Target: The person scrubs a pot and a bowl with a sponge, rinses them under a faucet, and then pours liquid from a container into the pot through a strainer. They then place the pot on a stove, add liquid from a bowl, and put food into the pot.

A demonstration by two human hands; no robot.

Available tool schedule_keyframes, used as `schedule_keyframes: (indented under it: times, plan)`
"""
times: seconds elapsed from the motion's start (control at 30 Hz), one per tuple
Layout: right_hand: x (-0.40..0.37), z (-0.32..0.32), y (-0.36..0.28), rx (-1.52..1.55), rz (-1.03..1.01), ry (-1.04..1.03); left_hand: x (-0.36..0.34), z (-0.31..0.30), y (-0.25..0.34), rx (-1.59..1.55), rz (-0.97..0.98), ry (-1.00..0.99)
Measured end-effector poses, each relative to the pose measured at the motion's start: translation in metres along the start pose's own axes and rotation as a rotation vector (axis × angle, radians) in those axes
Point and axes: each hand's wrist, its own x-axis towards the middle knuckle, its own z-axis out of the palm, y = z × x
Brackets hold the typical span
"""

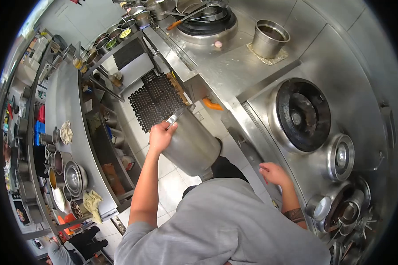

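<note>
A tall steel pot is tilted in front of my body, above the tiled floor. My left hand is closed round the handle at its upper rim. On the right, my right hand hangs beside the front edge of the steel stove counter, its fingers curled; a small red thing shows below them, too small to name. The pot's far side and its contents are hidden.
A black perforated mat lies on the floor beyond the pot. The stove counter holds a black burner ring and a steel pot. Shelving runs along the left. Another person is at the lower left.
</note>
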Motion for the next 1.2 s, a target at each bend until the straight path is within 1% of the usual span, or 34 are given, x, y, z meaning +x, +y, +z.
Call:
schedule_keyframes:
  times: [0.03, 0.1, 0.13, 0.17, 0.23, 0.27, 0.33, 0.37, 0.4, 0.47, 0.5, 0.53, 0.57, 0.6, 0.63, 0.67, 0.7, 0.73, 0.77, 0.8, 0.83, 0.87, 0.9, 0.93, 1.0, 1.1, 1.13, 1.2]
  plan:
    - [0.024, -0.008, -0.009, 0.013, -0.006, -0.007, 0.01, -0.004, -0.004, 0.06, -0.025, -0.038]
    - [0.078, -0.025, -0.031, 0.037, -0.173, 0.046, 0.027, -0.004, -0.011, 0.113, -0.049, -0.054]
    - [0.106, -0.03, -0.043, 0.049, -0.175, 0.036, 0.034, -0.004, -0.015, 0.15, -0.068, -0.073]
    - [0.14, -0.037, -0.055, 0.067, -0.237, 0.059, 0.041, -0.003, -0.018, 0.157, -0.076, -0.071]
    - [0.215, -0.052, -0.078, 0.078, -0.382, 0.111, 0.048, 0.0, -0.025, 0.287, -0.114, -0.148]
    - [0.256, -0.06, -0.09, 0.076, -0.465, 0.141, 0.048, 0.0, -0.028, 0.289, -0.133, -0.146]
    - [0.345, -0.081, -0.118, 0.129, -0.632, 0.216, 0.051, -0.002, -0.032, 0.354, -0.146, -0.206]
    - [0.386, -0.095, -0.132, 0.162, -0.629, 0.275, 0.057, -0.005, -0.035, 0.353, -0.185, -0.197]
    - [0.428, -0.105, -0.151, 0.194, -0.638, 0.319, 0.057, -0.009, -0.041, 0.381, -0.189, -0.243]
    - [0.527, -0.123, -0.167, 0.048, -0.612, 0.444, 0.043, -0.012, -0.067, 0.405, -0.237, -0.291]
    - [0.567, -0.138, -0.181, 0.024, -0.571, 0.482, 0.036, -0.013, -0.077, 0.416, -0.286, -0.293]
    - [0.607, -0.154, -0.191, -0.131, -0.599, 0.562, 0.025, -0.018, -0.085, 0.424, -0.342, -0.289]
    - [0.643, -0.173, -0.2, -0.159, -0.618, 0.562, 0.015, -0.022, -0.086, 0.421, -0.393, -0.295]
    - [0.687, -0.182, -0.197, -0.262, -0.681, 0.618, 0.007, -0.024, -0.085, 0.416, -0.441, -0.304]
    - [0.729, -0.192, -0.193, -0.345, -0.554, 0.494, -0.004, -0.027, -0.085, 0.408, -0.498, -0.305]
    - [0.76, -0.192, -0.184, -0.5, -0.484, 0.563, -0.014, -0.027, -0.083, 0.398, -0.547, -0.311]
    - [0.773, -0.194, -0.179, -0.628, -0.445, 0.583, -0.028, -0.023, -0.085, 0.385, -0.576, -0.302]
    - [0.791, -0.197, -0.168, -0.635, -0.584, 0.596, -0.049, -0.029, -0.082, 0.358, -0.651, -0.251]
    - [0.824, -0.202, -0.156, -0.322, -0.573, 0.384, -0.057, -0.029, -0.077, 0.362, -0.673, -0.271]
    - [0.814, -0.198, -0.166, -0.363, -0.658, 0.498, -0.064, -0.024, -0.071, 0.368, -0.685, -0.297]
    - [0.845, -0.194, -0.152, -0.424, -0.575, 0.48, -0.073, -0.023, -0.07, 0.355, -0.759, -0.304]
    - [0.843, -0.19, -0.156, -0.474, -0.56, 0.476, -0.077, -0.021, -0.065, 0.341, -0.806, -0.273]
    - [0.863, -0.186, -0.141, -0.5, -0.563, 0.52, -0.085, -0.021, -0.06, 0.358, -0.814, -0.266]
    - [0.853, -0.183, -0.146, -0.496, -0.528, 0.505, -0.096, -0.021, -0.054, 0.374, -0.823, -0.262]
    - [0.85, -0.179, -0.137, -0.627, -0.542, 0.474, -0.107, -0.021, -0.043, 0.355, -0.885, -0.225]
    - [0.824, -0.169, -0.152, -0.513, -0.316, 0.439, -0.125, -0.018, -0.034, 0.318, -0.955, -0.172]
    - [0.828, -0.166, -0.151, -0.517, -0.337, 0.425, -0.131, -0.018, -0.029, 0.314, -0.98, -0.149]
    - [0.828, -0.165, -0.152, -0.447, -0.213, 0.373, -0.146, -0.015, -0.02, 0.31, -1.015, -0.118]
